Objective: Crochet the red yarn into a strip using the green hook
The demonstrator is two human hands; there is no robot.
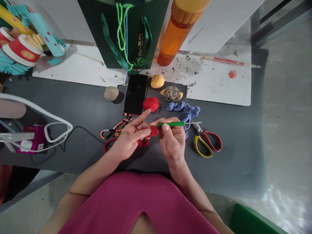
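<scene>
My right hand [172, 139] pinches a green-handled crochet hook [170, 123], whose metal tip points left toward my left hand [128, 136]. My left hand grips a small red crocheted piece [153, 131], with red yarn running up over its raised index finger. The tail of the piece hangs below my fingers onto the grey work mat [219, 172]. Just above my hands lies a red yarn ball [150, 104]. A blue crocheted strip [187, 112] sits to the right of the hook, near my right hand.
Red-handled scissors [206, 143] lie right of my hands, and beaded strings [116, 127] lie left. Farther back are a black phone [136, 94], several yarn balls, a green paper bag [124, 32] and an orange bottle [179, 32]. A white cable [44, 118] loops at left.
</scene>
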